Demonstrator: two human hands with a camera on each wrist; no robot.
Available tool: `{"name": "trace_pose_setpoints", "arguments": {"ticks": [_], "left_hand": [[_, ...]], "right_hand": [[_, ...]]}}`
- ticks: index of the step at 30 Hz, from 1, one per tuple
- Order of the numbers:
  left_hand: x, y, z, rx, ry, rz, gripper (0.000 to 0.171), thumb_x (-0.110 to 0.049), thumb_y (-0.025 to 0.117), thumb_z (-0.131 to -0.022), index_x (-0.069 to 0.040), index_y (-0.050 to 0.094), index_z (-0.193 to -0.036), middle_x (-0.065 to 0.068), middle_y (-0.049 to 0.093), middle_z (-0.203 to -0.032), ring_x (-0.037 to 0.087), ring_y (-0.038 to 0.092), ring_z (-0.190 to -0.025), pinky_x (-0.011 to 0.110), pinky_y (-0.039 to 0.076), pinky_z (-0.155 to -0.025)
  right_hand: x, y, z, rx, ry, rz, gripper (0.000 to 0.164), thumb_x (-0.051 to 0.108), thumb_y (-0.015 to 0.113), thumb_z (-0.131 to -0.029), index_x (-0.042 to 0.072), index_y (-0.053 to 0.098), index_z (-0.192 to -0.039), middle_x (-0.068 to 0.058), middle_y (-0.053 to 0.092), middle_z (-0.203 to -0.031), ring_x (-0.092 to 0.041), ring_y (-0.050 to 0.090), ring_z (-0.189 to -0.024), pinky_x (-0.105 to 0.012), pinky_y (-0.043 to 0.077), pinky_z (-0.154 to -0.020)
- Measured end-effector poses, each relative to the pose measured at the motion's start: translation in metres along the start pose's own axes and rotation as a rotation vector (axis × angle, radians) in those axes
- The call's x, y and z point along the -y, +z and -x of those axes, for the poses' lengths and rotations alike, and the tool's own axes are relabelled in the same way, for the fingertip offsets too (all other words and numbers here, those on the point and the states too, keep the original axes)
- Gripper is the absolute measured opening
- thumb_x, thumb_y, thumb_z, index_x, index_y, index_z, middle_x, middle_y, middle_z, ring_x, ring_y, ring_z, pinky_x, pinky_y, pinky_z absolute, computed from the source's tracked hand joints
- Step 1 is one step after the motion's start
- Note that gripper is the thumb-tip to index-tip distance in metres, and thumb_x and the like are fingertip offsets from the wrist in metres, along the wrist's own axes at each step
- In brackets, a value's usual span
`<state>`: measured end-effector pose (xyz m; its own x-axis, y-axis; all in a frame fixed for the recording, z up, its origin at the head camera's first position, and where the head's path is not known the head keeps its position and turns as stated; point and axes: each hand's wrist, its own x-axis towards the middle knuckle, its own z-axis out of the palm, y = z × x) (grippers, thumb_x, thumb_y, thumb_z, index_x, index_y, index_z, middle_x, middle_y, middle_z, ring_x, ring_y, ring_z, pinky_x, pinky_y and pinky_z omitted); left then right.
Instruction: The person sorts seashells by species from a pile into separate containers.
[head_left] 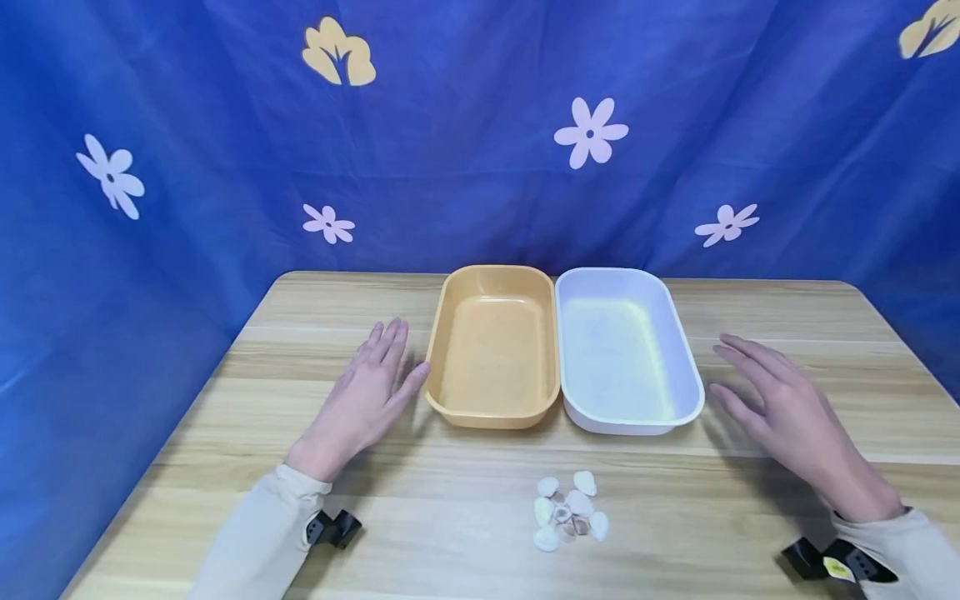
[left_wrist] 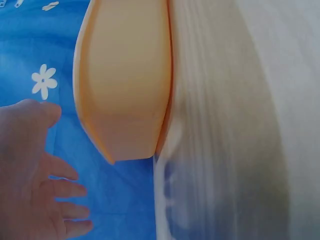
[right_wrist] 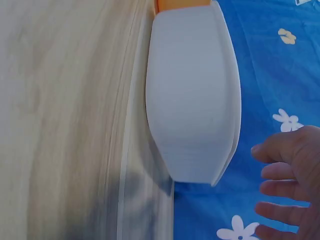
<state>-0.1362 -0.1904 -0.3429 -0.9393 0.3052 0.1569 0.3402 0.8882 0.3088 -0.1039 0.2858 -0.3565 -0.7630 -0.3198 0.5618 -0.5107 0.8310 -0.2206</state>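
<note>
Two rectangular plastic trays stand side by side on the table: an orange tray (head_left: 491, 417) on the left and a white tray (head_left: 633, 427) on the right. My left hand (head_left: 367, 396) is beside the orange tray, fingers extended, its thumb tip right at the tray's left rim in the head view. To the right of the white tray, my right hand (head_left: 787, 408) hovers with fingers slightly bent and nothing in them. Nearer to me lies a small cluster of shells (head_left: 579, 503), pale ones around several brownish ones. Both wrist views show the trays' outer walls.
The wood-grain table (head_left: 450, 517) has rounded far corners. Behind it hangs a blue curtain (head_left: 465, 133) with white flowers and yellow tree shapes. A black wrist camera (head_left: 333, 528) sits on my left wrist, another device (head_left: 836, 562) on my right.
</note>
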Motion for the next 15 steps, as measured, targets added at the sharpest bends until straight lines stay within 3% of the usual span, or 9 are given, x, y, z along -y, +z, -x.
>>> {"name": "trace_pose_setpoints", "arguments": {"ticks": [4, 7, 11, 15], "left_hand": [[-0.002, 0.005, -0.002, 0.008, 0.031, -0.008, 0.074, -0.05, 0.032, -0.103, 0.006, 0.021, -0.15, 0.022, 0.019, -0.157, 0.039, 0.008, -0.145, 0.051, 0.01, -0.119], [-0.003, 0.008, -0.003, 0.003, 0.053, -0.008, 0.074, -0.049, 0.033, -0.103, 0.006, 0.021, -0.15, 0.022, 0.02, -0.157, 0.039, 0.008, -0.145, 0.05, 0.01, -0.119], [-0.004, 0.011, -0.004, -0.004, 0.066, -0.009, 0.073, -0.049, 0.034, -0.103, 0.006, 0.022, -0.15, 0.022, 0.02, -0.157, 0.038, 0.008, -0.146, 0.049, 0.009, -0.119], [-0.005, 0.014, -0.003, 0.0, 0.073, -0.008, 0.073, -0.049, 0.032, -0.103, 0.005, 0.021, -0.151, 0.021, 0.018, -0.158, 0.036, 0.008, -0.146, 0.048, 0.009, -0.119]], "right_hand": [[0.006, 0.001, 0.001, -0.029, -0.032, -0.005, 0.05, 0.008, 0.079, -0.074, 0.0, 0.065, -0.121, -0.016, 0.06, -0.126, -0.038, 0.056, -0.112, -0.025, 0.037, -0.108], [0.009, 0.002, 0.002, -0.045, -0.058, -0.024, 0.045, 0.008, 0.078, -0.073, 0.001, 0.067, -0.116, -0.015, 0.063, -0.12, -0.036, 0.059, -0.108, -0.009, 0.028, -0.107], [0.014, 0.002, 0.002, -0.051, -0.066, -0.057, 0.038, 0.006, 0.078, -0.073, 0.003, 0.07, -0.11, -0.012, 0.066, -0.112, -0.031, 0.063, -0.1, -0.001, 0.026, -0.099], [0.021, 0.002, 0.001, -0.061, -0.071, -0.107, 0.037, 0.001, 0.08, -0.069, 0.005, 0.072, -0.105, -0.005, 0.069, -0.104, -0.02, 0.065, -0.089, -0.002, 0.037, -0.088]]}}
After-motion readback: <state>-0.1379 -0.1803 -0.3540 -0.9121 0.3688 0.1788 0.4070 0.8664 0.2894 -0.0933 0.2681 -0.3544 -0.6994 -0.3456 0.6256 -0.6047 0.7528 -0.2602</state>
